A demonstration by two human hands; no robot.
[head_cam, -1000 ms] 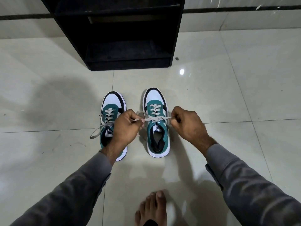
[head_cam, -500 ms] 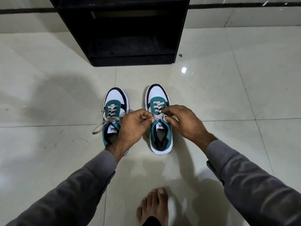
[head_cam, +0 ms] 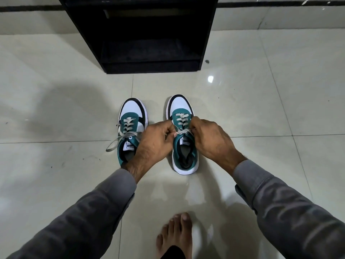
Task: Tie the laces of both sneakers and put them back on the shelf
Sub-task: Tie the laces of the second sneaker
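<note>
Two green, white and black sneakers stand side by side on the tiled floor, toes pointing away from me. The left sneaker [head_cam: 132,126] has loose grey laces, one end trailing onto the floor at its left. Over the right sneaker [head_cam: 183,139] my left hand [head_cam: 155,141] and my right hand [head_cam: 211,139] each pinch a part of its grey lace [head_cam: 183,130], close together above the tongue. My fingers hide the lace ends. A black shelf [head_cam: 149,43] stands on the floor just beyond the shoes, its lower compartment dark.
My bare foot [head_cam: 175,236] rests on the floor near the bottom edge. Pale glossy tiles [head_cam: 261,109] stretch to both sides of the shoes. The wall's base runs behind the shelf.
My hands, spread wide pulling the lace taut a second ago, have come together over the right sneaker's tongue. The left sneaker has not moved.
</note>
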